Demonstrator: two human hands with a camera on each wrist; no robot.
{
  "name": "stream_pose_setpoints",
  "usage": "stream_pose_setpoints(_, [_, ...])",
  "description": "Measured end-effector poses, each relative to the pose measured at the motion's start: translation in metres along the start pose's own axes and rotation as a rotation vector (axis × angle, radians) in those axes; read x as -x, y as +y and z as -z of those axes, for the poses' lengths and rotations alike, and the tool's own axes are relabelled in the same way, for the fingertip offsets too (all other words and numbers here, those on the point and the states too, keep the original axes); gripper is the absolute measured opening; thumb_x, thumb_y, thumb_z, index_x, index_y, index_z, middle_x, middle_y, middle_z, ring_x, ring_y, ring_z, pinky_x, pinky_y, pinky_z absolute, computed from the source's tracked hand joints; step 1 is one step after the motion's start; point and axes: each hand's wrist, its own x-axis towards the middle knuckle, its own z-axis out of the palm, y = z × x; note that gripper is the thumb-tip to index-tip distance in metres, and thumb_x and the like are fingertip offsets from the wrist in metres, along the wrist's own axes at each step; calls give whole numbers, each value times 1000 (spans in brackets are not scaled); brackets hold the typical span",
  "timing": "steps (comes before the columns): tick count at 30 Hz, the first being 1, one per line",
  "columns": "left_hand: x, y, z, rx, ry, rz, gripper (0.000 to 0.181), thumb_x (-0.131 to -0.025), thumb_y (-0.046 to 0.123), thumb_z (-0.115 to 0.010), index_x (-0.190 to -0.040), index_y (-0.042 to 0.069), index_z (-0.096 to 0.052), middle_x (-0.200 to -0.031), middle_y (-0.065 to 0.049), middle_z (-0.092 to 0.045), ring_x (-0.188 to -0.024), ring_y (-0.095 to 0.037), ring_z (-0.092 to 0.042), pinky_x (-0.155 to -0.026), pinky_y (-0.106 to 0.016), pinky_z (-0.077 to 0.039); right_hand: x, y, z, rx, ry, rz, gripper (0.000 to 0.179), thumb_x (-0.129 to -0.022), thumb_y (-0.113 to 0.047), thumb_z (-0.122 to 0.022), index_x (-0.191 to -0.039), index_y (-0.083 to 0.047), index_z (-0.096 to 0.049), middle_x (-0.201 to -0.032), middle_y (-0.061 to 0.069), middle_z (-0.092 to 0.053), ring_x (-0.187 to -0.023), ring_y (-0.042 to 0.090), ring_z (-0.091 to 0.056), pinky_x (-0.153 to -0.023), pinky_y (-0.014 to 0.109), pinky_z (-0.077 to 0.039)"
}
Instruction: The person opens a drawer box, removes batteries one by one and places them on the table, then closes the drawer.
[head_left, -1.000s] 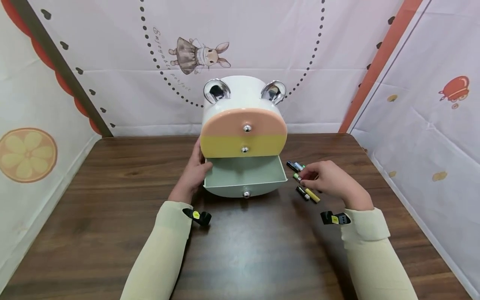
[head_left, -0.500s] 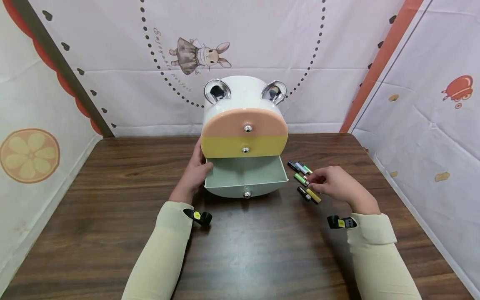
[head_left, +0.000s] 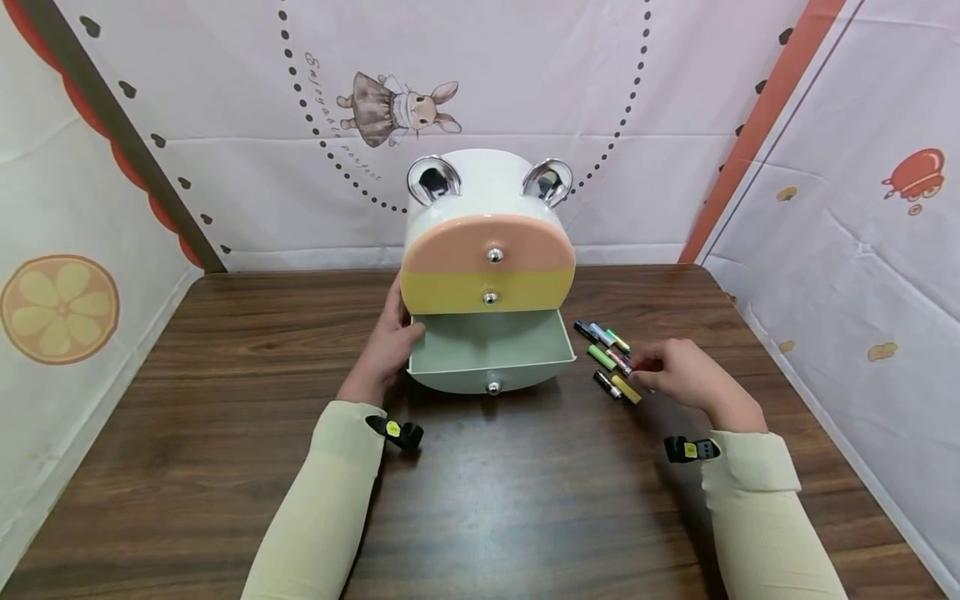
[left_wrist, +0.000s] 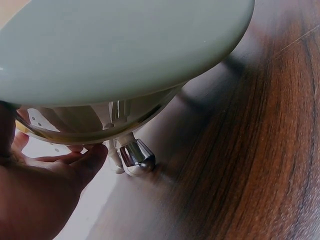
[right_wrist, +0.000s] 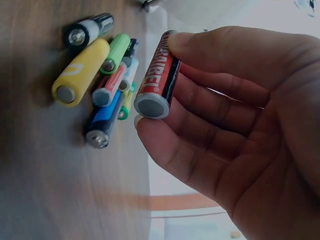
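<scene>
A small drawer cabinet (head_left: 487, 187) with a white top and two chrome ears stands upright on the table. Its lowest, pale green drawer (head_left: 450, 380) is pulled out and looks bare inside; the peach and yellow fronts above are closed. My left hand (head_left: 384, 346) holds the cabinet's left side, thumb by the drawer's edge. To the right, my right hand (head_left: 686, 379) pinches a red and black battery (right_wrist: 159, 75) between thumb and fingers. Close by lie several loose batteries, among them a yellow battery (right_wrist: 80, 72), a green battery (head_left: 602, 357) and a blue and black battery (right_wrist: 105, 120).
Dark wood-grain table (head_left: 480, 508) extends in front of the cabinet and to both sides. Printed cloth walls (head_left: 240, 183) rise behind and beside it. Chrome feet (left_wrist: 136, 157) hold the cabinet's underside off the table.
My right hand has drawn back to the right and slightly toward me, uncovering more batteries in the pile. My left hand and the cabinet stay in place.
</scene>
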Motion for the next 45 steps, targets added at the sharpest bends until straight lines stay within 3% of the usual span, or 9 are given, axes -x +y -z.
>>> stream_pose_setpoints(20, [2,1,-1,-15,3,-4,99,-83,-17,-40,-155,40,-3,-163,7,-10,-145,-19,-13,-102,-44,-31,2,21,-15,27,-38,-84,16,-92,-15,-63,-101,-5,-72,-79,0,-68,-67,12,-56,-61,30,-46])
stream_pose_setpoints(45, [1,1,-2,-30,-1,-15,98,-84,-16,-40,-155,39,-2,-164,6,-9,-147,-19,-10,-106,-46,-27,5,26,-22,3,-44,-135,19,-93,-17,-64,-103,-5,-75,-76,-1,-69,-65,11,-57,-60,30,-47])
